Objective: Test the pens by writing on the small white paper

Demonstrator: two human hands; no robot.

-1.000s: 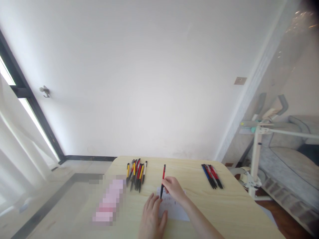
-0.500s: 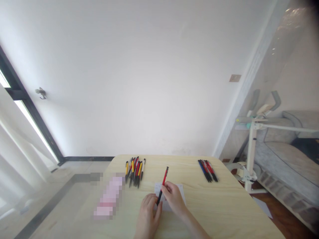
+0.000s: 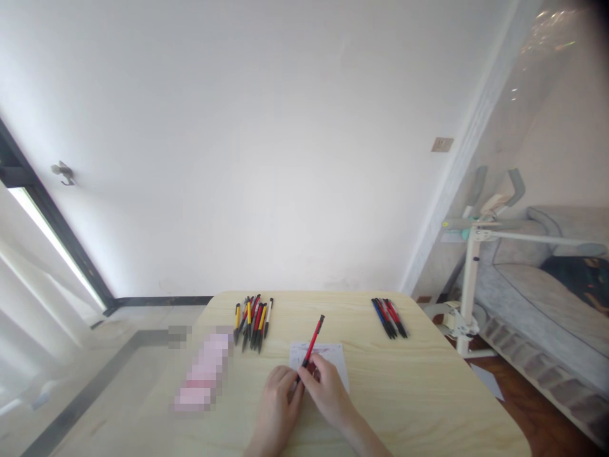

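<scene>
A red and black pen (image 3: 314, 339) stands tilted over a small sheet of paper (image 3: 340, 362), its top leaning away to the right. Around the pen's lower end my left hand (image 3: 278, 397) is closed, hiding the tip. My right hand (image 3: 326, 387) pinches the barrel a little higher, thumb and fingers close to the left hand. Faint marks show on the paper, partly covered by both hands.
At the table's (image 3: 404, 406) back left lies a bunch of yellow, red, white and black pens (image 3: 252, 324). Another group of blue, red and black pens (image 3: 389, 318) lies at the back right. A blurred pink patch (image 3: 202, 374) is at the left edge.
My right hand has slid down the pen, nearer my left hand, and the pen leans further right. The whole view has shifted slightly.
</scene>
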